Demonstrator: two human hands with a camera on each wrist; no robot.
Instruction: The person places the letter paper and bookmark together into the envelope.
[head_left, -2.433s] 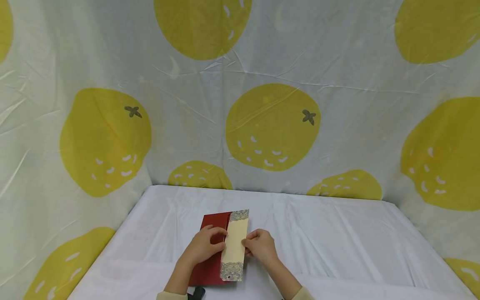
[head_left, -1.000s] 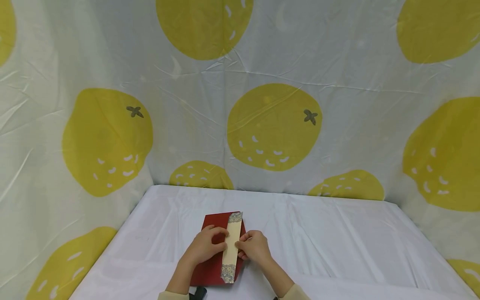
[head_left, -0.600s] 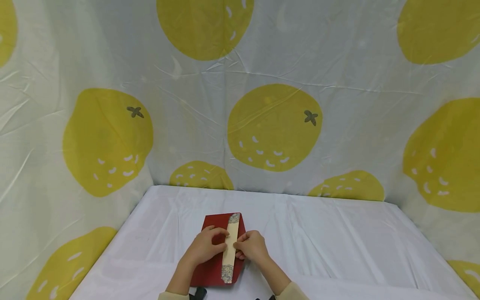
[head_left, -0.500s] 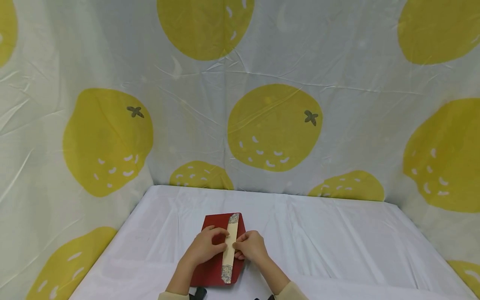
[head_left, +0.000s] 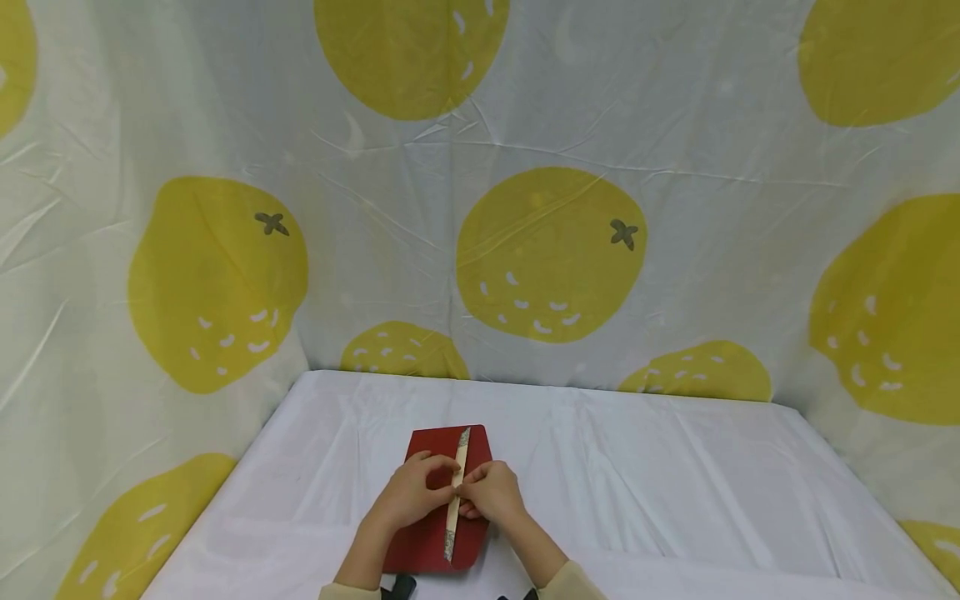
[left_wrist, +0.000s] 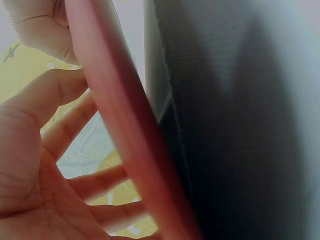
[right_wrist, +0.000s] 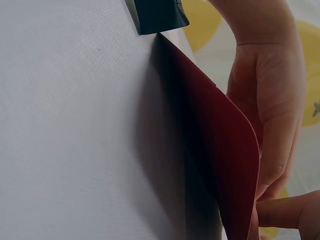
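Note:
A red envelope (head_left: pixel 423 546) lies tilted on the white-covered table, its flap side to the right. From its mouth a narrow strip of a cream card (head_left: pixel 451 518) with grey lace-patterned ends sticks out. My left hand (head_left: pixel 405 497) holds the envelope at the mouth, thumb and forefinger bent against the edge beside the card. My right hand (head_left: pixel 497 493) pinches the card's outer edge between thumb and forefinger. The left wrist view has the envelope (left_wrist: pixel 125 135) edge-on, my left fingertips against it. From the right wrist, the envelope (right_wrist: pixel 232 145) rises at a slant off the cloth.
White cloth (head_left: pixel 637 483) covers the table around the envelope. A pale curtain (head_left: pixel 390 225) with large yellow fruit prints hangs behind and at the sides. Dark wrist gear (head_left: pixel 402 587) sits by the left sleeve (head_left: pixel 348 592).
My right hand has moved left with the card's edge, and the card's visible part has shrunk from a broad panel to a thin strip. More red shows on the right. My left hand stays put.

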